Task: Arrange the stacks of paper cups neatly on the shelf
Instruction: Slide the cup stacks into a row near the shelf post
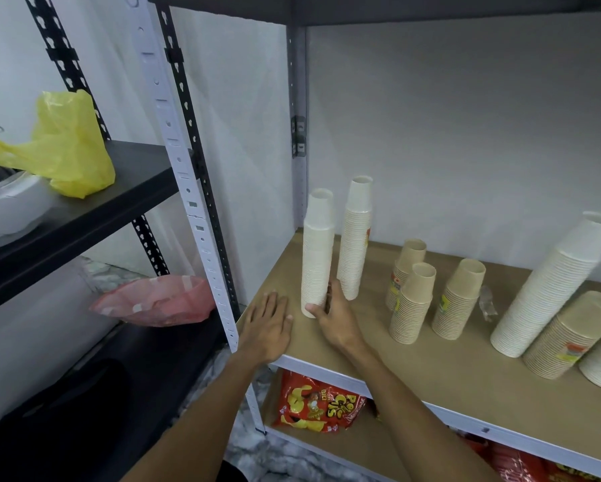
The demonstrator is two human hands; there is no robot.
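Observation:
Two tall white cup stacks stand upside down at the left end of the brown shelf board [448, 363]. My right hand [335, 316] grips the base of the nearer white stack [316, 252]; the second white stack [356, 234] stands just behind and to its right. My left hand [267, 325] lies flat on the board, fingers spread, left of that stack. Three shorter brown cup stacks [414, 300] stand mid-shelf. A tall white stack [556, 283] leans at the right with more brown and white stacks [570, 335] in front of it.
A white perforated upright [201, 217] stands at the shelf's left front corner. A black shelf unit to the left holds a yellow plastic bag [69, 147] and a pink bowl [156, 300]. Red snack packets [318, 405] lie on the shelf below. A crumpled clear wrapper [487, 302] lies behind the brown stacks.

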